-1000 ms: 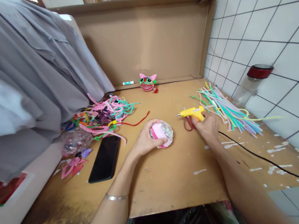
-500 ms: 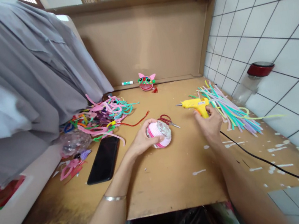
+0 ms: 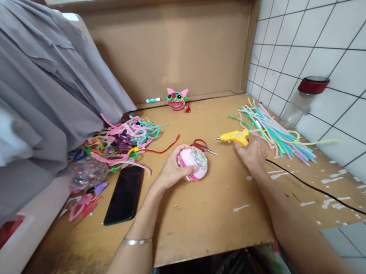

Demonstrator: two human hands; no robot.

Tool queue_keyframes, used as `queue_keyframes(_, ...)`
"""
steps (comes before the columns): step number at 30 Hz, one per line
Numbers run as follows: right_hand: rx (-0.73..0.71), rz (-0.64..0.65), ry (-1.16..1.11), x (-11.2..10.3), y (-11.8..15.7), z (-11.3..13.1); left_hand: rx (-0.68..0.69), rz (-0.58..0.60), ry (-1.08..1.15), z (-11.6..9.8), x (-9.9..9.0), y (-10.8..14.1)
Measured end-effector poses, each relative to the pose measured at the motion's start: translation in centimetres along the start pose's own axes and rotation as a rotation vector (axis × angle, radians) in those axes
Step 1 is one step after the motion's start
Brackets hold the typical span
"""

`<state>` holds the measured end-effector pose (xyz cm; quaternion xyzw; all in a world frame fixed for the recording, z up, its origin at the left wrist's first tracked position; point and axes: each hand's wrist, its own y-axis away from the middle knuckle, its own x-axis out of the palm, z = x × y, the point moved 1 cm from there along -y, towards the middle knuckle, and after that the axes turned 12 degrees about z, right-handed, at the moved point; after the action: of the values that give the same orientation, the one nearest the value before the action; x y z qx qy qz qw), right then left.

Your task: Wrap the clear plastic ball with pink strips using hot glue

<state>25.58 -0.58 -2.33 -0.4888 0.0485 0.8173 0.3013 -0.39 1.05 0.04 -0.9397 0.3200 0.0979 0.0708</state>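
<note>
My left hand [image 3: 177, 168] is closed around a round pink and white craft piece [image 3: 197, 162], which looks wrapped in fuzzy pipe cleaners with a greyish, clear-looking face to the right. In my right hand [image 3: 253, 155] is a yellow glue gun [image 3: 234, 137], its metal nozzle pointing left. My fingers wrap its handle, and the lower part is hidden in my palm. Between the two hands, just behind the craft piece, lie small scissors with red handles [image 3: 202, 144].
Tangled pipe cleaners [image 3: 127, 140] and a black phone [image 3: 124, 194] lie left. Straight pastel pipe cleaners [image 3: 279, 132] and a red-lidded jar [image 3: 299, 102] are by the tiled wall. A decorated pink-eared head [image 3: 176, 99] and a glue stick [image 3: 153, 100] stand behind. A black cord [image 3: 320, 190] trails right.
The glue gun in my right hand has moved slightly lower and to the left. My left hand keeps its hold on the craft piece. The whole view has shifted a little.
</note>
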Motion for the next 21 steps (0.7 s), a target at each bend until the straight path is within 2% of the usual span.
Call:
queue_keyframes(4,0.054,0.021,0.088,0.4,-0.4,-1.0,-0.003,0.021,-0.008,-0.2,0.2,0.0)
queue_keyframes(12,0.052,-0.016,0.171,0.9,-0.6,-1.8,0.009,0.021,-0.006,-0.7,0.5,0.2)
queue_keyframes(21,0.040,-0.069,0.186,1.3,-0.5,-2.0,0.019,0.021,0.007,0.1,0.3,-0.1)
